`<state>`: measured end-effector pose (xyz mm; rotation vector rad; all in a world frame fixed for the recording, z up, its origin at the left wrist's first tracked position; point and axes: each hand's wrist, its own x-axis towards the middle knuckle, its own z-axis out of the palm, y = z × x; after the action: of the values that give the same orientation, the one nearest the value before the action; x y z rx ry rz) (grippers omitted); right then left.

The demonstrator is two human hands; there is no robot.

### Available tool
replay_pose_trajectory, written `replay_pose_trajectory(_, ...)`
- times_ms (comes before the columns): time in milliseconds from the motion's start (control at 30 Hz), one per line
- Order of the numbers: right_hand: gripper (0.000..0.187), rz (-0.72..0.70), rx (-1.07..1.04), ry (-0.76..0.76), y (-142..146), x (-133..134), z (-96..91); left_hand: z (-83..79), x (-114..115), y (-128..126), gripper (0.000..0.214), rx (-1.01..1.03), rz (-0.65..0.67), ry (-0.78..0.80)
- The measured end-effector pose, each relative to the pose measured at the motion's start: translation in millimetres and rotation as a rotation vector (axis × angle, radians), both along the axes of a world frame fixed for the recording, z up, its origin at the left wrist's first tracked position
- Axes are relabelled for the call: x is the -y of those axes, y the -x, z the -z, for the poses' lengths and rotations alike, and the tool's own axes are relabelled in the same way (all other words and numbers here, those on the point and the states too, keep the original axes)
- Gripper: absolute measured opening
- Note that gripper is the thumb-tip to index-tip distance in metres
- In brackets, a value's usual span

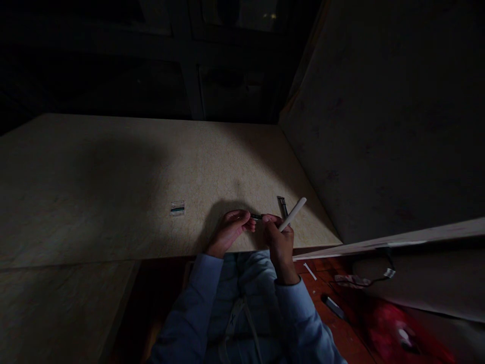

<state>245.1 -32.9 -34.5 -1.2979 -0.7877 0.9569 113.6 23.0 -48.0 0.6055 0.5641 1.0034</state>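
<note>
Both hands meet over the near edge of a pale wooden table (113, 167). My left hand (231, 230) is closed, its fingertips pinching one end of a small dark part (256, 217). My right hand (279, 237) is closed too, pinching the other end of that part while a white pen-like tool (292, 214) sticks up and to the right out of its grip. A small dark rectangular piece (282, 205) lies on the table just beyond my right hand.
A small clear packet with a dark strip (177, 208) lies on the table to the left. A tall board (382, 126) stands at the right. On the red floor lie a dark marker (333, 306), a white stick (309, 271) and a cable (379, 275).
</note>
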Motion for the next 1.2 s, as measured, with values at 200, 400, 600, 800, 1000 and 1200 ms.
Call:
replay_pose_trajectory(200, 0.037, -0.018, -0.127, 0.035, 6.4, 1.9, -13.3, 3.0, 2.9, 3.4, 0.039, 0.052, 0.205, -0.05)
replay_pose_trajectory(400, 0.032, -0.021, 0.044, -0.026, 8.5, 4.5, -27.8, 8.4, 2.7, 7.2, 0.042, 0.111, 0.275, -0.074)
replay_pose_trajectory(600, 0.024, 0.022, 0.163, -0.071, 7.1, 5.3, -24.6, 7.4, 2.3, 8.0, 0.04, 0.127, 0.292, -0.083)
replay_pose_trajectory(800, 0.027, 0.049, 0.188, -0.058, 7.3, 6.8, -19.5, 7.9, 2.4, 8.0, 0.037, 0.13, 0.276, -0.051)
replay_pose_trajectory(1000, 0.03, 0.071, 0.188, -0.044, 7.3, 7.7, -15.7, 6.9, 2.7, 7.0, 0.029, 0.1, 0.263, -0.009)
replay_pose_trajectory(1200, 0.038, 0.057, 0.169, -0.039, 6.8, 12.6, -15.3, 3.5, 1.1, 8.5, 0.035, 0.115, 0.232, 0.011)
